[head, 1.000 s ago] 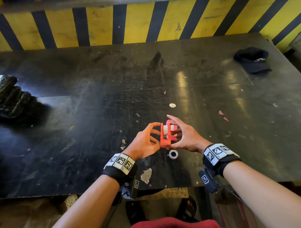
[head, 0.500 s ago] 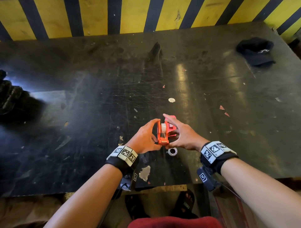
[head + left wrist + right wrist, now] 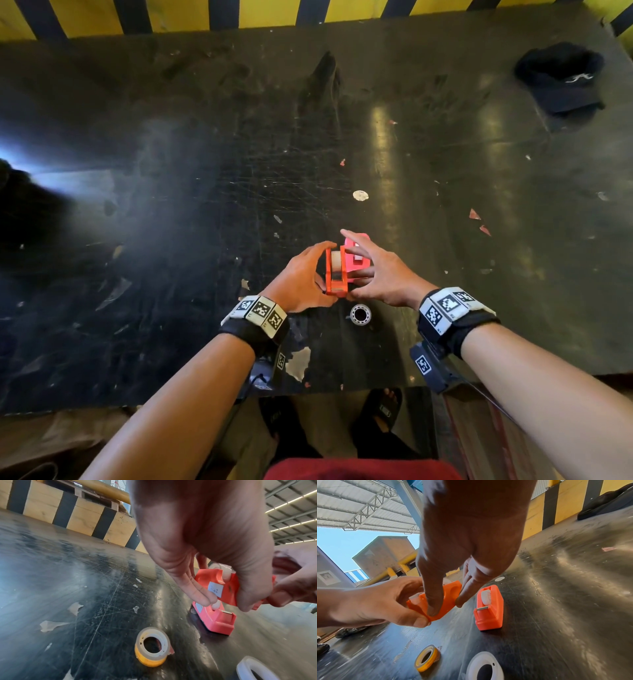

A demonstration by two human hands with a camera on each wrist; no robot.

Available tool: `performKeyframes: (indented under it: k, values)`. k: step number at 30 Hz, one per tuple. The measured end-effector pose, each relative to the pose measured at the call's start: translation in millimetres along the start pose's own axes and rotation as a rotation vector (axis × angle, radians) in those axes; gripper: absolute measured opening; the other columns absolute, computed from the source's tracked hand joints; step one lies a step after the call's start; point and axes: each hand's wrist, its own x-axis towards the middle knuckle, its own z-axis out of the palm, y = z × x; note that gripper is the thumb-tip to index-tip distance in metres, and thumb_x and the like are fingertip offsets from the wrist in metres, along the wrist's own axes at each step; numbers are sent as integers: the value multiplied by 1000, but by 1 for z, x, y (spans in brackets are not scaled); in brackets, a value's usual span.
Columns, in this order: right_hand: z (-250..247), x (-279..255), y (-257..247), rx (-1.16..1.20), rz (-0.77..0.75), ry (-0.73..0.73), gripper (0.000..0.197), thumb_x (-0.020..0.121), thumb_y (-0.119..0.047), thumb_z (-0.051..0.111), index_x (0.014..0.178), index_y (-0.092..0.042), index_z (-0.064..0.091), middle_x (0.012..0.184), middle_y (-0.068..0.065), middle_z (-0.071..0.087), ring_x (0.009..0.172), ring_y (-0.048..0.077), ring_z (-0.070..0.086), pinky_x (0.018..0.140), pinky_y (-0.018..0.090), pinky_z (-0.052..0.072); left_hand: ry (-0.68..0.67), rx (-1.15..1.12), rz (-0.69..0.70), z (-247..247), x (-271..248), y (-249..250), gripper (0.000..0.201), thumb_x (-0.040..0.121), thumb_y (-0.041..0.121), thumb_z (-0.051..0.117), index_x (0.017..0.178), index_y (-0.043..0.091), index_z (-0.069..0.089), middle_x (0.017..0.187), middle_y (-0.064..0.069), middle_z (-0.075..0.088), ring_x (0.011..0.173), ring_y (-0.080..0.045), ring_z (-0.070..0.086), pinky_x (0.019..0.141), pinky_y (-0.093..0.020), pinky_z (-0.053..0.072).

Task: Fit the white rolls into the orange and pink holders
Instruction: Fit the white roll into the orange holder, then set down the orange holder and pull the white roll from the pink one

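Note:
The orange holder is lifted off the black table, with a white roll seated in it. My left hand grips it from the left with curled fingers. My right hand pinches its right side between thumb and forefinger. The pink holder stands on the table just behind my right fingers, and the right wrist view shows this pink holder carrying a white roll of its own. A loose white ring lies below my hands, and a yellowish tape roll lies beside it.
A black cap lies at the far right of the table. A yellow and black striped barrier runs along the far edge. Paper scraps are stuck near the front edge. A dark heap sits at the left.
Both hands have turned the orange holder so that its narrow end now faces me. They have kept hold of it over the same spot. My head has tipped downwards.

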Motion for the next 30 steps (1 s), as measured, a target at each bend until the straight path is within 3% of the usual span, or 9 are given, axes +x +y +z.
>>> performKeyframes:
  k: [4,7,10,14,19,25,30]
  values:
    - [-4,13,1,-79,-1,-7,115,79,9,81,162,-47,23,161,7,42,119,24,71,99,43,60,21,33,14,-6,10,-7,106,64,27,92,151,25,32,146,-3,48,109,-19,65,103,-39,54]
    - [-16,27,5,-354,-53,156,103,79,-4,81,163,-35,29,151,6,50,127,24,61,109,40,51,29,79,-1,-11,23,-13,107,65,28,91,153,24,31,150,-3,45,117,-22,64,106,-42,52]
    - [-30,39,14,-636,-20,212,108,73,-27,85,163,-32,26,159,2,38,140,33,43,113,50,43,39,179,-35,-11,38,-19,107,66,33,90,154,24,29,154,-2,43,123,-22,60,109,-41,48]
    - [-37,49,29,-815,135,65,131,64,-48,94,165,-33,12,170,-5,18,152,30,25,114,58,37,47,310,-49,-6,54,-26,106,64,42,87,152,25,30,153,-3,47,124,-28,56,105,-49,47]
    - [-31,51,47,-802,125,91,132,58,-50,96,163,-35,15,165,-7,30,146,30,37,110,57,44,66,366,-85,5,57,-31,102,65,40,86,150,27,30,152,-2,47,125,-31,55,100,-54,48]
    - [-36,55,50,-762,95,113,121,59,-39,95,155,-34,22,157,-3,43,138,31,45,106,56,48,108,329,-140,9,52,-38,107,67,34,89,152,26,24,156,-4,41,134,-32,52,105,-55,49]
    - [-41,58,50,-764,93,103,120,60,-37,96,155,-33,22,157,-1,44,136,29,47,105,53,49,95,332,-163,10,53,-36,122,67,34,91,158,31,9,160,-8,37,137,-33,50,109,-55,48]
